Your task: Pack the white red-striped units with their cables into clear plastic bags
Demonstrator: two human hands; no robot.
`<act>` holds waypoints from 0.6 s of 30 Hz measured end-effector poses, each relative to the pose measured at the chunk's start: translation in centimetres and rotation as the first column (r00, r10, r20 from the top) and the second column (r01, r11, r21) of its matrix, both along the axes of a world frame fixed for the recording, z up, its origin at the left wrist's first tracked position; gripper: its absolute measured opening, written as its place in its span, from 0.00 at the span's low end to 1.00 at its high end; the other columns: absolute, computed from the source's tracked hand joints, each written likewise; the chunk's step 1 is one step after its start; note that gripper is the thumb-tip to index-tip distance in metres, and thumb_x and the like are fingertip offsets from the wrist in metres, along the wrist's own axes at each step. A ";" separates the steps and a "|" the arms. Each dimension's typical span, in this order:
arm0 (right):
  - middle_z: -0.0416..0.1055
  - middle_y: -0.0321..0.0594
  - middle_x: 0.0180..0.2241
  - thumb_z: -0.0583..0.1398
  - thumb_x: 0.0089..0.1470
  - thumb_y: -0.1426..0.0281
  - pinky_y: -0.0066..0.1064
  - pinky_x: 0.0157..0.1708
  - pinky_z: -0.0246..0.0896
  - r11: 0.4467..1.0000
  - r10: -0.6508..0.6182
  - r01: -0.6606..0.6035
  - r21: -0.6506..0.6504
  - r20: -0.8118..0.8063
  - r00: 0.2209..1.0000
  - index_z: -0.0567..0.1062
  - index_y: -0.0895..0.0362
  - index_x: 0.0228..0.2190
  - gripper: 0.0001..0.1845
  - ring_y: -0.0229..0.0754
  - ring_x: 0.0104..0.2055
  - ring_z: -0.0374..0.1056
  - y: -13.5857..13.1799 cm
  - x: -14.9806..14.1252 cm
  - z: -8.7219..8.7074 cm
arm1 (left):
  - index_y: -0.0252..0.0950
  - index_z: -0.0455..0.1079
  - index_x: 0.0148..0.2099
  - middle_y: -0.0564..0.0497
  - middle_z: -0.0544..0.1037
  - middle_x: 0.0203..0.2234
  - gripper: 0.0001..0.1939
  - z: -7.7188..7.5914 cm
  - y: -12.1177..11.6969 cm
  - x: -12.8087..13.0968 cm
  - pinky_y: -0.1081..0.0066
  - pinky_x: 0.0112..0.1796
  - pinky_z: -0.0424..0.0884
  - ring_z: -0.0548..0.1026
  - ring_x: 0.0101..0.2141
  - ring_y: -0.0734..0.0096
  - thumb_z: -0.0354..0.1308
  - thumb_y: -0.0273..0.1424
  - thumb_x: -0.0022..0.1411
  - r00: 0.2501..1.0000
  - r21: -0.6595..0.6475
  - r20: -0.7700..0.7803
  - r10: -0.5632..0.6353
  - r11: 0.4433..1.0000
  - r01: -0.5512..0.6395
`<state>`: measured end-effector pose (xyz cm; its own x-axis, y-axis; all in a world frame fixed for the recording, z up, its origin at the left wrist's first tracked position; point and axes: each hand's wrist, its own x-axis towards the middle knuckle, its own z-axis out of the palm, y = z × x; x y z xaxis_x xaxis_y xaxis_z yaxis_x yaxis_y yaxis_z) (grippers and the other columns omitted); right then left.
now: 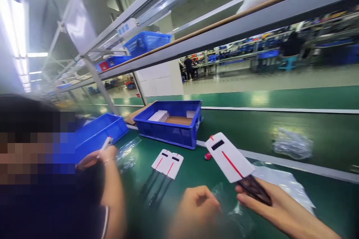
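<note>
Right hand (pixel 280 209) at near right, fingers clamped on the dark handle end of a white card (pixel 228 157) with a red stripe and a black window; the card is lifted off the green table (pixel 280 134) and tilted, its white end pointing far-left. Left hand (pixel 196 209) at near centre, fingers curled together into a loose fist, resting on or just above a clear plastic bag (pixel 232 213); cannot tell whether it pinches the film. More clear film (pixel 283 183) lies under and beyond the right hand. Left of the hands, two more white cards (pixel 167 163) lie side by side on the table, touching, dark handles pointing near. A small red object (pixel 208 156) sits just beside the lifted card's far end. Far centre: a blue crate (pixel 171 123) holding white and brown packs. A second blue bin (pixel 98 132) stands to its left. A crumpled clear bag (pixel 291 142) lies far right on the green belt. At the left edge a co-worker's hand (pixel 98 157) holds a small white item (pixel 106 144) near another clear bag (pixel 127 153).
</note>
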<state>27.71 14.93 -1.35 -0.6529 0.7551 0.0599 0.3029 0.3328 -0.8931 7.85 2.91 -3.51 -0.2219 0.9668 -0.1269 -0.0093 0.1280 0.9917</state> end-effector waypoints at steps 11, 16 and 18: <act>0.67 0.32 0.33 0.59 0.60 0.66 0.27 0.33 0.58 0.967 0.201 -0.205 -0.152 -0.043 0.979 0.68 0.54 0.33 0.06 0.41 0.35 0.62 -1.8 -0.6 2.2 | 0.31 0.74 0.27 0.52 0.72 0.19 0.14 0.0 0.8 0.2 0.77 0.26 0.60 0.66 0.23 0.75 0.65 0.39 0.55 0.970 0.080 -0.243 -0.033 0.995 0.054; 0.69 0.35 0.38 0.59 0.61 0.66 0.28 0.39 0.63 0.957 0.232 -0.240 -0.165 -0.062 0.971 0.70 0.55 0.38 0.06 0.44 0.41 0.66 -2.1 -0.7 1.9 | 0.31 0.75 0.30 0.50 0.74 0.23 0.14 0.8 0.7 0.1 0.76 0.28 0.62 0.69 0.26 0.73 0.68 0.38 0.54 0.972 0.115 -0.236 -0.013 0.993 0.041; 0.69 0.36 0.39 0.60 0.59 0.67 0.29 0.42 0.65 0.949 0.260 -0.268 -0.169 -0.065 0.963 0.70 0.55 0.39 0.07 0.45 0.42 0.66 -2.2 -0.6 1.5 | 0.31 0.74 0.28 0.51 0.72 0.20 0.17 0.4 0.8 -0.2 0.76 0.26 0.60 0.67 0.24 0.74 0.67 0.42 0.54 0.979 0.125 -0.203 0.001 0.992 0.025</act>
<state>27.07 12.76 0.18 -0.8300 0.5572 -0.0261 0.1871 0.2341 -0.9540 7.69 3.73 -3.14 -0.2186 0.9749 0.0431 0.1942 0.0002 0.9810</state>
